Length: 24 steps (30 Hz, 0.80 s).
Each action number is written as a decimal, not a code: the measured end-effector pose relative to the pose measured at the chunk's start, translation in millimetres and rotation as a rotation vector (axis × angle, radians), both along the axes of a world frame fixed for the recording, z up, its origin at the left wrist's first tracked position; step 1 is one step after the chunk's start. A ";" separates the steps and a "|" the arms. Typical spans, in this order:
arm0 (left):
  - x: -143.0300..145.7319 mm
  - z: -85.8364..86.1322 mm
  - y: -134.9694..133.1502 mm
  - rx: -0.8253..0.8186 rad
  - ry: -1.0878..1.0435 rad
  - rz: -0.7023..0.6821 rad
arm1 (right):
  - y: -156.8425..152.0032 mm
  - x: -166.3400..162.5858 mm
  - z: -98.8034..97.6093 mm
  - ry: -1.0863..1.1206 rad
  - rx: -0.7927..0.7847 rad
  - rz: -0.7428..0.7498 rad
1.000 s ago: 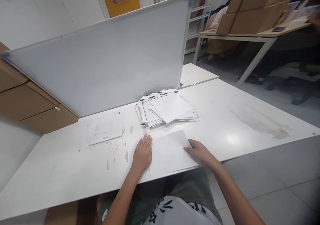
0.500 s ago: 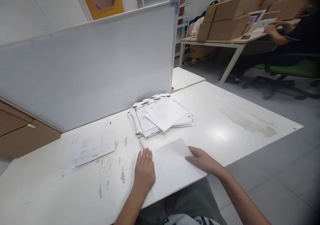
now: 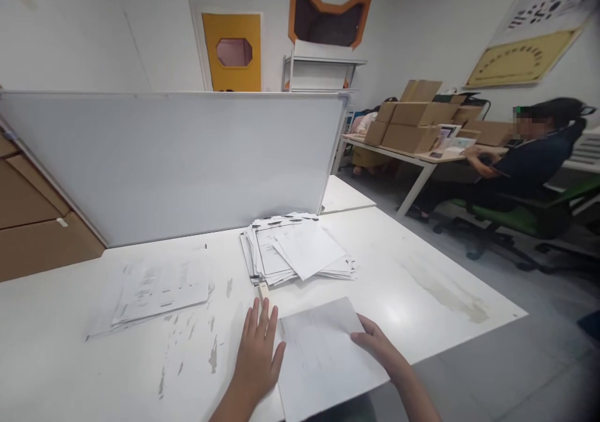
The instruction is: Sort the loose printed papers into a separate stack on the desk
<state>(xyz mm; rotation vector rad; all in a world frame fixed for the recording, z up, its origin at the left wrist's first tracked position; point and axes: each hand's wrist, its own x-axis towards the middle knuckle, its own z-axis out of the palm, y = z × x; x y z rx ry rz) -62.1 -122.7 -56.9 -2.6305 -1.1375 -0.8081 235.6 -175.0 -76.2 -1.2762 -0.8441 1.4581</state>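
Note:
A single white sheet of paper (image 3: 323,356) lies at the near edge of the white table (image 3: 422,272). My left hand (image 3: 257,353) rests flat on the table, fingers stretched out, touching the sheet's left edge. My right hand (image 3: 377,347) has its fingers on the sheet's right edge, pressing it down. Just beyond the sheet sits a messy stack of printed papers (image 3: 293,253). A thin wooden stick (image 3: 263,291) pokes out beside the stack, just ahead of my left fingertips.
A second, flatter pile of papers (image 3: 150,294) lies to the left. A whiteboard (image 3: 173,159) stands upright across the table's back. Cardboard boxes (image 3: 28,209) sit at far left. Another person (image 3: 525,153) sits at a desk with boxes (image 3: 412,125) at right.
The camera has tilted upward, so the room and the seated person now show. My hands stay on the sheet; the left hand's fingers have spread a little.

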 end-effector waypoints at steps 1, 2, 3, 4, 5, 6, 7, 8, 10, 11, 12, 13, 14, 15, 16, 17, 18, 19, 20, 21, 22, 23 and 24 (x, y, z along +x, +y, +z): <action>-0.6 1.0 -5.2 -0.041 -0.043 -0.010 | -0.5 2.3 -2.0 0.013 0.001 -0.006; -0.6 0.9 -12.3 -0.099 -0.095 -0.018 | -1.0 4.1 -3.6 0.025 0.002 -0.012; 0.5 -0.6 -21.3 -0.175 -0.162 -0.021 | -1.8 5.3 -4.8 0.036 0.001 -0.019; 2.9 -3.5 -32.1 -0.266 -0.251 -0.017 | -2.7 6.0 -5.8 0.048 -0.001 -0.030; 6.8 -7.8 -44.3 -0.368 -0.366 -0.012 | -4.0 6.3 -6.9 0.058 -0.004 -0.041; 12.0 -13.0 -57.1 -0.477 -0.501 -0.007 | -5.5 6.4 -8.2 0.063 -0.004 -0.049; 18.2 -18.4 -69.4 -0.585 -0.645 -0.003 | -7.2 6.3 -10.2 0.064 -0.004 -0.052; 24.5 -22.8 -80.1 -0.683 -0.774 0.004 | -8.9 6.4 -12.8 0.062 -0.003 -0.052; 32.8 -24.6 -91.9 -0.826 -0.927 0.058 | -11.5 7.5 -19.7 0.066 0.000 -0.038; 32.2 -20.3 -91.0 -0.870 -0.948 0.109 | -12.1 8.4 -23.4 0.077 0.006 -0.028; 26.7 -12.1 -85.2 -0.890 -0.948 0.176 | -12.0 9.4 -26.6 0.093 0.014 -0.018; 15.5 -0.3 -74.4 -0.885 -0.937 0.254 | -11.5 10.2 -28.7 0.112 0.022 -0.008; -1.3 14.5 -59.2 -0.869 -0.927 0.332 | -10.5 10.7 -29.1 0.130 0.030 0.000; -23.3 31.3 -40.2 -0.806 -0.922 0.423 | -9.4 10.7 -27.6 0.146 0.036 0.007; -49.1 48.8 -18.3 -0.725 -0.899 0.515 | -8.3 10.2 -24.3 0.159 0.038 0.014; -77.1 65.7 5.5 -0.648 -0.828 0.574 | -7.3 9.4 -19.4 0.172 0.038 0.024; -105.4 80.9 30.1 -0.593 -0.717 0.631 | -6.4 8.5 -13.7 0.186 0.041 0.034; -132.4 93.5 54.0 -0.549 -0.576 0.687 | -5.5 7.6 -7.8 0.201 0.045 0.046; -156.7 103.3 75.8 -0.538 -0.434 0.735 | -4.8 7.0 -2.4 0.215 0.048 0.061; -177.4 110.2 94.0 -0.549 -0.390 0.750 | -4.4 6.6 1.9 0.227 0.050 0.077; -194.1 114.7 107.8 -0.552 -0.365 0.765 | -4.2 6.4 5.0 0.236 0.052 0.093; -206.5 117.6 117.0 -0.553 -0.332 0.777 | -4.3 6.2 6.9 0.239 0.059 0.103; -215.0 119.3 122.1 -0.555 -0.309 0.783 | -4.5 5.9 7.9 0.238 0.070 0.104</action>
